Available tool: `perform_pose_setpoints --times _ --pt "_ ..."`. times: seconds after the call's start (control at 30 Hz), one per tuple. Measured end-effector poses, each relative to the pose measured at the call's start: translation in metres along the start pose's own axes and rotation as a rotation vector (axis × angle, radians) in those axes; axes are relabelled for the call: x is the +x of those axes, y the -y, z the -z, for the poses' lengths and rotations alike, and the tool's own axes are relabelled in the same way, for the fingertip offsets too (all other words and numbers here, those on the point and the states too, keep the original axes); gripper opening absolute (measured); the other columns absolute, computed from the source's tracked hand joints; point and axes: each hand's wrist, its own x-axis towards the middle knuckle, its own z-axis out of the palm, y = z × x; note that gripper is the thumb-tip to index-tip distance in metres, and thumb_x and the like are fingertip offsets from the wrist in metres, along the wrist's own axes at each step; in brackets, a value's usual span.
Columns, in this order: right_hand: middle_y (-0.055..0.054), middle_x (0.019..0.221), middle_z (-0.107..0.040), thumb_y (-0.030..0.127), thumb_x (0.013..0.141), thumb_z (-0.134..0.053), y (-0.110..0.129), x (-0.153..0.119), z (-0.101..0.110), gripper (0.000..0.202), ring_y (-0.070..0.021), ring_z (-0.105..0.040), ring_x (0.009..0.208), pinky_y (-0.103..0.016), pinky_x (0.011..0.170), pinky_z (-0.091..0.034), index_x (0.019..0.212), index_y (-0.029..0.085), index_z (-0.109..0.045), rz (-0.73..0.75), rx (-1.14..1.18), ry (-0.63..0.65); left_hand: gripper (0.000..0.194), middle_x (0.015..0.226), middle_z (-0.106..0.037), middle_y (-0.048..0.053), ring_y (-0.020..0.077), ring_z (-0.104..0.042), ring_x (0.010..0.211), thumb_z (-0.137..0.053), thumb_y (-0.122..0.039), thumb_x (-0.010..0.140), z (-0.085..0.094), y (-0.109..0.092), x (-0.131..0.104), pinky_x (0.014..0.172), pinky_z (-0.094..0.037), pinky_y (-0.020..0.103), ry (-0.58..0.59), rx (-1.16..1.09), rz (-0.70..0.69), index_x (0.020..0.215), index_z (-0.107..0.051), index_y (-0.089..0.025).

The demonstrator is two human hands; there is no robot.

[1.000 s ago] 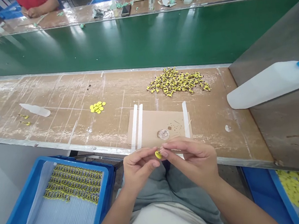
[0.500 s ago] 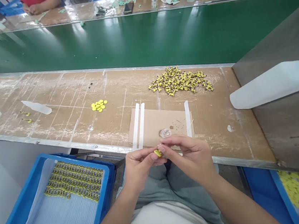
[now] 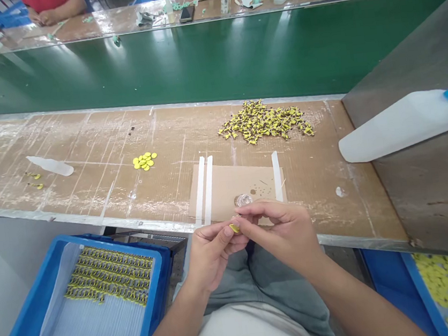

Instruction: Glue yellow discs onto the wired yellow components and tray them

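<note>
My left hand (image 3: 213, 250) pinches a small yellow piece (image 3: 234, 227) in front of my lap. Fingertips of my right hand (image 3: 281, 229) press together at the same piece; what they grip there is too small to tell. Just beyond my hands, a small clear glass dish (image 3: 243, 200) sits on a taped cardboard sheet (image 3: 225, 181). Farther back lies a pile of small yellow and black pieces (image 3: 263, 122). Several yellow discs (image 3: 144, 161) are grouped to the left on the table (image 3: 172, 136).
A blue tray (image 3: 159, 267) at lower left holds rows of yellow-black pieces. Another blue tray (image 3: 424, 296) at lower right holds yellow pieces. A white bottle (image 3: 405, 124) leans at right by a metal panel (image 3: 430, 166). Beyond the green belt (image 3: 204, 62), people's hands rest.
Both hands stay together, with the fingertips slightly shifted around the yellow piece. The whole view has moved a little, and a teal piece on the green belt shows farther into view.
</note>
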Motion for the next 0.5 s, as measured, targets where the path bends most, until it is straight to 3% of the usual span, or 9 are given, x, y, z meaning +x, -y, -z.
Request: perform_pose_setpoints --times 0.13,0.27,0.4,0.5 --pt "-0.003 0.075 -0.075 0.022 0.079 -0.078 -0.002 -0.002 0.0 0.008 -0.0154 -0.07 0.062 -0.025 0.062 -0.062 0.086 0.021 -0.078 -0.028 0.058 0.004 0.022 0.083 -0.08 0.007 0.0154 -0.075 0.075 -0.082 -0.028 0.076 0.001 0.002 -0.001 0.076 -0.063 0.024 0.018 0.036 -0.061 0.095 -0.08 -0.018" --pt "-0.003 0.081 -0.077 0.022 0.078 -0.079 -0.006 -0.005 -0.002 0.007 -0.0174 -0.073 0.067 -0.026 0.065 -0.065 0.086 0.022 -0.078 -0.028 0.132 0.004 0.025 0.094 -0.08 0.007 0.02 -0.076 0.083 -0.084 -0.022 0.073 0.006 0.002 -0.002 0.082 -0.063 0.033 0.019 0.138 -0.215 0.098 -0.08 -0.024" --pt "-0.003 0.082 -0.078 0.022 0.077 -0.08 -0.007 -0.008 -0.004 0.008 -0.0179 -0.075 0.068 -0.027 0.068 -0.066 0.085 0.023 -0.078 -0.047 0.169 0.021 0.026 0.098 -0.078 0.006 0.0195 -0.073 0.088 -0.083 -0.018 0.073 0.011 0.001 -0.005 0.081 -0.061 0.029 -0.045 0.321 -0.415 0.098 -0.08 -0.023" --pt "-0.004 0.081 -0.078 0.025 0.078 -0.08 -0.006 -0.006 -0.006 0.011 -0.0182 -0.074 0.067 -0.028 0.067 -0.066 0.088 0.021 -0.077 -0.085 0.194 0.058 0.024 0.096 -0.076 0.006 0.0189 -0.072 0.089 -0.081 -0.019 0.075 0.012 -0.002 -0.006 0.081 -0.06 0.029 -0.044 0.385 -0.469 0.099 -0.08 -0.022"
